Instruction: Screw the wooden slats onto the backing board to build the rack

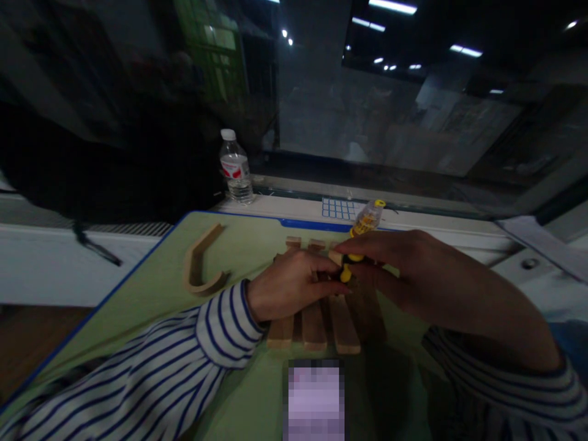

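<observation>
"Pinching what, with the left hand (294, 285)?"

"Gripping the near end of a small yellow-and-black tool (346, 275) between thumb and fingers, apparently. Too dark there to name it: perhaps a clamp, perhaps a screwdriver."

"And with the right hand (408, 266)?"

"Pinching the same tool from the other side, fingers curled over the top, thumb underneath. Very near the left fingertips."

"Working over what?"

"Over some wooden slats (315, 334), under and between both hands, with the near ends jutting out below the left palm."

"At which step, then?"

"Most likely at fitting or adjusting the tool against the wood."

"Calling for what next?"

"For a steady pinch on the left, probably, and a small, careful turn or squeeze on the right, without nudging the slats out of line."

"Anything else around the hands?"

"Just a bent wooden strip (195, 266), untouched, off to the left of the left hand. Beyond the right hand, a yellow-capped bottle (370, 217). Farther past the left hand, a water bottle (235, 171)."
</observation>
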